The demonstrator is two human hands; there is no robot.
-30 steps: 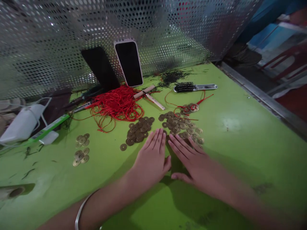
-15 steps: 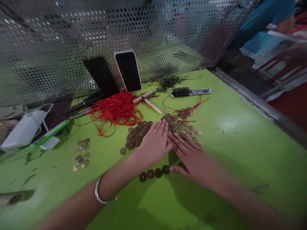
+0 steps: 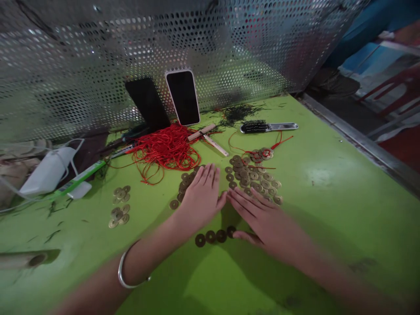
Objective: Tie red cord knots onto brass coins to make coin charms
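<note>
My left hand (image 3: pixel 201 190), with a silver bangle (image 3: pixel 122 271) on its wrist, lies flat over the left heap of brass holed coins (image 3: pixel 184 183) and covers part of it. The fingers are stretched out. My right hand (image 3: pixel 257 212) is also flat, its fingertips at the near edge of the right coin heap (image 3: pixel 254 177) and close to my left thumb. Below it, its thumb touches or nearly touches the right end of a short row of dark coins (image 3: pixel 210 237). Tied with red cord, a few coins (image 3: pixel 260 154) lie behind the right heap.
A tangle of red cord (image 3: pixel 167 146), wooden sticks (image 3: pixel 201 131) and a hairbrush (image 3: pixel 269 126) lie farther back. Phones (image 3: pixel 183 98) lean on the perforated metal panel (image 3: pixel 226 52). Two small coin clusters (image 3: pixel 120 215) and a white adapter (image 3: pixel 49 170) are left. A person's sleeve shows upper right.
My left hand has slid left, away from the right coin heap, and a gap shows between the heaps. My right hand stays nearly in place. The view has shifted slightly.
</note>
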